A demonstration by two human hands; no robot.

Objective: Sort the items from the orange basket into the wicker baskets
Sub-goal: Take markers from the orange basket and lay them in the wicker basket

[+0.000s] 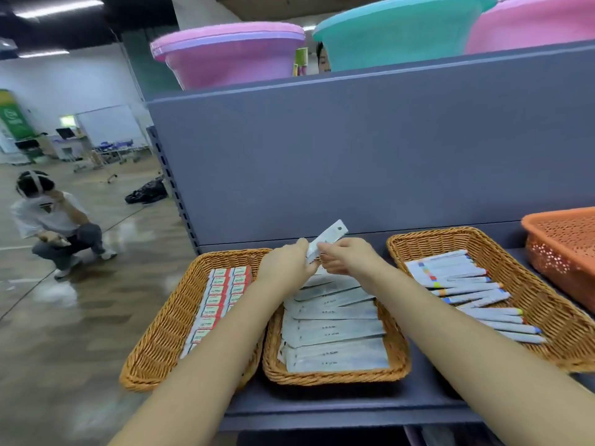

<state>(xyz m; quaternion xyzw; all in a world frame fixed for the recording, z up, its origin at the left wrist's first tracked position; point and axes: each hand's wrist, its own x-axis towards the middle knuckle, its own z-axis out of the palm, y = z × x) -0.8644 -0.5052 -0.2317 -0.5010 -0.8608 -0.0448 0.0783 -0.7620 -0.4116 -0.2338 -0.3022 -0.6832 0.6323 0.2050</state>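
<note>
Two hands up over the middle wicker basket [335,375], both pinching the same white flat packet [326,241]: left hand [286,263] gripping the lower end, right hand [346,255] curled round it from the other side, packet tilted up toward the grey back panel [354,156]. Below, more white flat packets [335,329] stacked in overlapping rows. Left wicker basket [154,342] lined with red-and-white small boxes [222,294]. Right wicker basket [547,300] loaded with white pens with coloured caps [473,291]. Orange basket [560,249] off at the far right of the shelf, just beside that one; can't tell what's inside. Pink tub [228,56], teal tub [399,30] up top. Person crouching [54,220] on the floor, far left.
</note>
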